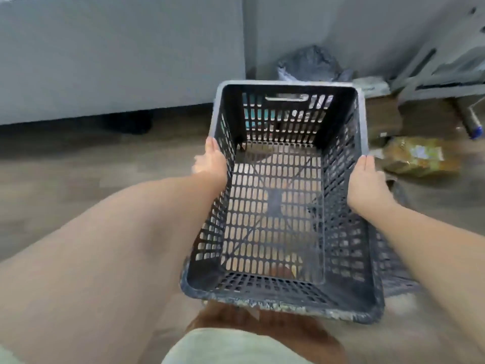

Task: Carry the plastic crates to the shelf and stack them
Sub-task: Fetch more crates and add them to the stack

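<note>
Grey bag by the wall — yellowish packet on the wood-look floor.

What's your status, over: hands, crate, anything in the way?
Left hand and right hand grip opposite rims of the empty black slotted crate. Crate off the floor. Yellow packet and grey bag ahead; shelf not seen.

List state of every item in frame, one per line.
crate: empty, upright, held at both long sides
left hand: gripping left rim of crate
right hand: gripping right rim of crate
yellow packet: lying flat on the floor, right of crate
grey bag: crumpled on the floor against the wall, behind crate
</note>
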